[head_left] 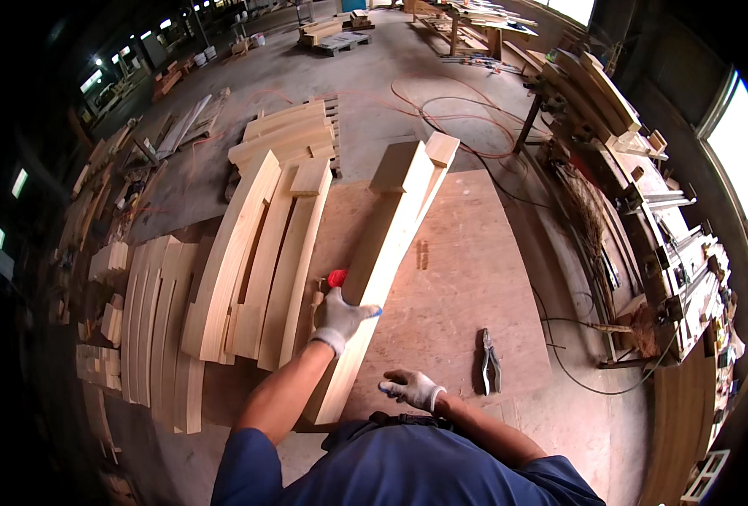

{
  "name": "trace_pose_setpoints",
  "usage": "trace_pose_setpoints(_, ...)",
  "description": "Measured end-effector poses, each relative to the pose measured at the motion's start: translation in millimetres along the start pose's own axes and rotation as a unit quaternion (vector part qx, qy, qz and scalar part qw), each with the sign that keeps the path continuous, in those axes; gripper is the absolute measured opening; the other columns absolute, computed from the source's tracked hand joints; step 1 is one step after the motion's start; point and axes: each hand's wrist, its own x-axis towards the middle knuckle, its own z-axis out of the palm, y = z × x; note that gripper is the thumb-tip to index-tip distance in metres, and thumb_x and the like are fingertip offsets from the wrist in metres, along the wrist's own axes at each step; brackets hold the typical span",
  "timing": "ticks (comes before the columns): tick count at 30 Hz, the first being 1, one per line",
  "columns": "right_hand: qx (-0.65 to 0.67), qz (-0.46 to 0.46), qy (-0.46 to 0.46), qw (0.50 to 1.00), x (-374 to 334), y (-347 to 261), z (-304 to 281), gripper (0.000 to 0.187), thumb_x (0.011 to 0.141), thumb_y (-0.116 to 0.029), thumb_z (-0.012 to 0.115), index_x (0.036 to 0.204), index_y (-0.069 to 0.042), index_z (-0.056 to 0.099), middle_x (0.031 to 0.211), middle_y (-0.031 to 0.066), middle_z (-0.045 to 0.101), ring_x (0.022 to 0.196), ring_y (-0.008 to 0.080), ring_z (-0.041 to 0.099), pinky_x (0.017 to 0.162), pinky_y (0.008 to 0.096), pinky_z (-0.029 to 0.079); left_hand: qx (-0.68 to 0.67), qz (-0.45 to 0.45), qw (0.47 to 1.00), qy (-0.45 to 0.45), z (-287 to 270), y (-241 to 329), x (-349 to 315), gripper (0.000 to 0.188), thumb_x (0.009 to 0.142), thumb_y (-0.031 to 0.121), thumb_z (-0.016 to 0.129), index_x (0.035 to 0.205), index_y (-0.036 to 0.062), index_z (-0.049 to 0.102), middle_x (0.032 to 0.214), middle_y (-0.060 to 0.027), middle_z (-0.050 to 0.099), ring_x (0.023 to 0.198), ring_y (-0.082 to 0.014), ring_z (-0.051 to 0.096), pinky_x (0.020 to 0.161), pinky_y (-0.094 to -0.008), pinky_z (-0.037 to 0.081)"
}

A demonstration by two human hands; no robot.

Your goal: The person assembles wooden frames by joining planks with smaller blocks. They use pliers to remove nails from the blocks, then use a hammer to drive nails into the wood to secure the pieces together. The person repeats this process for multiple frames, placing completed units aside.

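Observation:
My left hand (337,322), in a pale glove, grips the side of a long wooden beam (372,271), its thumb with a blue tip reaching across. The beam slants from near my waist to the far side of the plywood sheet (467,261), next to a second board (442,152). Just beyond that hand is a small red round thing (337,277), partly hidden. To the right of the beam's near end hovers my gloved right hand (413,389), fingers loosely bent and apart, holding nothing. A pair of pliers (491,363) lies on the plywood to its right.
Several thick boards (260,270) lie side by side on the left, beyond them a pallet of timber (285,135). Orange hose (467,110) loops across the far floor. A cluttered bench (656,228) with clamps and wood runs along the right wall.

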Motion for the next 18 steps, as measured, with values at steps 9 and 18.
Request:
trace_pose_setpoints(9, 0.109, -0.022, -0.047, 0.993, 17.0, -23.7, 4.2, 0.080, 0.097, -0.060, 0.079, 0.149, -0.002, 0.060, 0.132, 0.0104, 0.072, 0.114, 0.0200, 0.069, 0.091, 0.0382, 0.060, 0.336, -0.130, 0.932, 0.045, 49.9, 29.8, 40.5, 0.087, 0.071, 0.044, 0.099, 0.133, -0.0048, 0.062, 0.126, -0.0308, 0.074, 0.117, -0.0421, 0.073, 0.099, -0.0472, 0.059)
trace_pose_setpoints(18, 0.123, 0.011, 0.066, 0.990, 41.6, -25.5, 11.7, 0.067, 0.086, -0.031, 0.097, 0.135, 0.003, 0.067, 0.112, 0.0082, 0.080, 0.086, 0.0143, 0.072, 0.075, 0.0298, 0.057, 0.251, 0.024, 0.966, 0.054, 32.5, -30.4, 31.4, 0.075, 0.089, 0.042, 0.084, 0.146, -0.0017, 0.062, 0.130, -0.0280, 0.074, 0.121, -0.0419, 0.073, 0.107, -0.0446, 0.056)
